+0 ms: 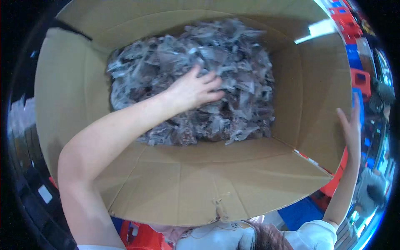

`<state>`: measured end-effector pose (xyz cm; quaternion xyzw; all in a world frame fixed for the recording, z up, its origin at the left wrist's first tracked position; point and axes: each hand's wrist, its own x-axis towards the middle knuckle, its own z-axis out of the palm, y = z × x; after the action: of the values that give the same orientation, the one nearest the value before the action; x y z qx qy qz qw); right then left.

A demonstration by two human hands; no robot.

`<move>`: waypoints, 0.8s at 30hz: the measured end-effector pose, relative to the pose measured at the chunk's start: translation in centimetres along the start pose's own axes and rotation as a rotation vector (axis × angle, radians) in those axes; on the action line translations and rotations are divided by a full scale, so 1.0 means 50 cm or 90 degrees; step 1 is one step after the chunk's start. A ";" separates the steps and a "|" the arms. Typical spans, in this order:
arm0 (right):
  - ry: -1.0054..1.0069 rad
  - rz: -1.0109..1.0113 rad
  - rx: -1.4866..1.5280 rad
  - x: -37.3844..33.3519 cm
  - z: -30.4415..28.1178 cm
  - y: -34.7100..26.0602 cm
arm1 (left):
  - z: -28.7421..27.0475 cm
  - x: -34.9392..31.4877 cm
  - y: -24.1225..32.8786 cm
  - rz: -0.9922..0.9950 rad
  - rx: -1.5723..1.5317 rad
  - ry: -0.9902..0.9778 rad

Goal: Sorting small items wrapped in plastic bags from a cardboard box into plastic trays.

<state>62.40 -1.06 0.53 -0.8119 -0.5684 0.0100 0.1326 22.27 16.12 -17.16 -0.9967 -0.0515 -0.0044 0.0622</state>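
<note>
A large open cardboard box (250, 175) fills the middle of the head view, its flaps raised around the opening. Inside lies a heap of crumpled clear plastic bags (246, 79) with small dark brownish contents, too unclear to name. My left hand (198, 87) reaches in over the heap with its fingers spread. It is over or against the bags and grips none that I can see. At the outer edge of the right flap is my right hand (353, 123), fingers stretched out and thumb apart, beside or touching the cardboard.
Red bins (361, 81) and blue bins stand beyond the box's right side. Dark crates (35, 200) are at the left. A red container (146, 238) and a blue surface (302, 213) show below the near flap. Red-and-white tape (308, 158) marks the near right corner.
</note>
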 end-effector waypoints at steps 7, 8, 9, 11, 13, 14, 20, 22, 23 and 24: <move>-0.156 0.173 0.337 -0.008 -0.006 -0.007 | 0.026 0.031 -0.042 -0.047 -0.168 -0.140; -0.134 0.149 0.345 -0.013 0.003 -0.004 | 0.003 0.043 -0.039 -0.063 -0.166 -0.128; -0.143 0.160 0.347 -0.011 0.006 -0.004 | -0.026 0.052 -0.034 -0.081 -0.163 -0.116; -0.166 0.185 0.343 -0.010 -0.009 -0.015 | -0.091 0.084 -0.017 -0.096 -0.218 -0.137; -0.156 0.136 0.317 -0.016 0.007 -0.013 | -0.156 0.150 0.015 -0.104 -0.308 -0.223; -0.148 0.106 0.308 -0.015 0.011 -0.014 | -0.162 0.183 0.027 -0.057 -0.407 -0.259; -0.156 0.195 0.391 -0.025 0.001 0.034 | -0.047 0.374 0.256 0.059 -0.362 -0.387; -0.145 0.181 0.436 -0.022 0.005 0.040 | 0.026 0.351 0.322 0.122 -0.145 -0.171; -0.137 0.152 0.399 -0.021 0.009 0.032 | 0.070 0.347 0.341 0.130 -0.195 -0.163; -0.132 0.109 0.368 -0.014 0.019 0.020 | 0.115 0.339 0.348 0.123 -0.241 -0.158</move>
<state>62.91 -1.85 -0.70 -0.7802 -0.4819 0.2651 0.2978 40.96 1.39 -24.77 -0.9838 0.0386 0.1147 -0.1324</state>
